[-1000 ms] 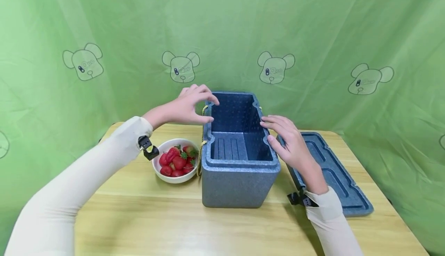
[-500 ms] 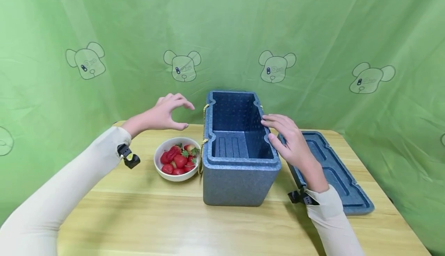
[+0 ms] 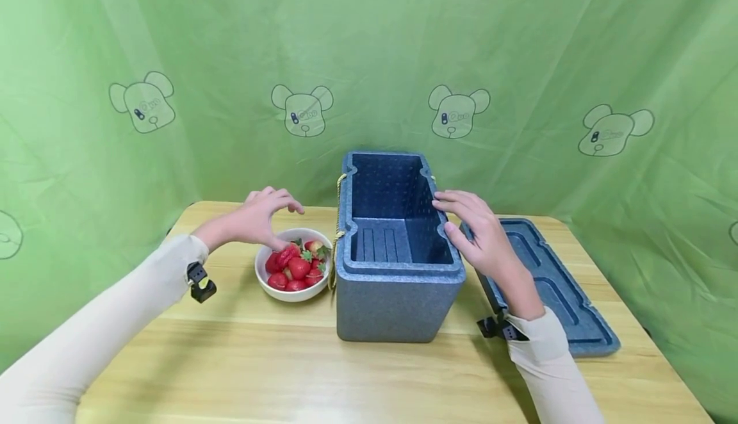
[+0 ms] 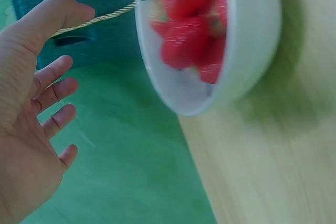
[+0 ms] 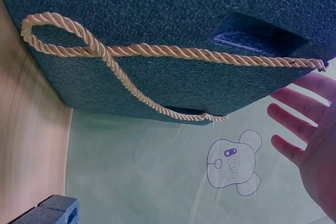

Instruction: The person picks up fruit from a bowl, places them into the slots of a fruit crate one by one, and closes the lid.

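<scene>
My left hand hovers over the back left of a white bowl of strawberries, thumb and fingers spread apart with nothing between them. In the left wrist view the bare palm faces the bowl's side, apart from the fruit. A dark blue-grey foam box stands lidless to the right of the bowl, its inside bare. My right hand rests its fingertips on the box's right rim, fingers nearly straight. The right wrist view has those fingers at the box's upper edge.
The box's lid lies on the wooden table to the right, partly under my right forearm. A twisted cord hangs along the box's side. A green curtain with bear-head prints closes off the back.
My left hand has come left from above the box's left rim, then down to the bowl, fingers still apart. The right hand stays on the rim.
</scene>
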`<action>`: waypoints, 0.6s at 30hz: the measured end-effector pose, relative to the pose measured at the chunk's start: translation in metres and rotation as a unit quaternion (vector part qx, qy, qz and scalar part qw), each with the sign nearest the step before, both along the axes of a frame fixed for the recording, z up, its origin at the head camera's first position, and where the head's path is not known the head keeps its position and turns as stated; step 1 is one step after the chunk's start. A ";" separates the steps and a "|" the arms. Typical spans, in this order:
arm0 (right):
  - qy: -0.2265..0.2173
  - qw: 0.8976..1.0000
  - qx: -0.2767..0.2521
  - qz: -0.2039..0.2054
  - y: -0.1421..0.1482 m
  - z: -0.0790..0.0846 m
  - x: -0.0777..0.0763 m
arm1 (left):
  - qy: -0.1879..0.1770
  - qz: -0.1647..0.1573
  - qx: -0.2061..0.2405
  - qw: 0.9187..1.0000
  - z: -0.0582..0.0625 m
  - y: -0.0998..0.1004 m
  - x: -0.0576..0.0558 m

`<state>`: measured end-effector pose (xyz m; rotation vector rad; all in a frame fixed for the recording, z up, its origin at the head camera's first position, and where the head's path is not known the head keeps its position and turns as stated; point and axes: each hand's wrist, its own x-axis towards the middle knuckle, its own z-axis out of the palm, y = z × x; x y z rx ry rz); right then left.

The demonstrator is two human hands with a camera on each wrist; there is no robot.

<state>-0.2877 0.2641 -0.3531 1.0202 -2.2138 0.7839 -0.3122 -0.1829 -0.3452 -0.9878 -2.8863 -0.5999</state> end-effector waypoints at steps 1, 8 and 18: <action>0.000 1.000 0.000 -0.001 0.000 0.000 0.000 | -0.001 -0.002 -0.003 1.000 -0.004 0.000 0.000; -0.010 1.000 0.005 0.001 -0.001 0.000 0.002 | -0.010 -0.007 -0.034 0.999 -0.029 -0.005 0.002; -0.014 1.000 0.008 -0.005 0.000 0.002 0.003 | -0.029 -0.008 -0.062 0.998 -0.040 -0.006 0.002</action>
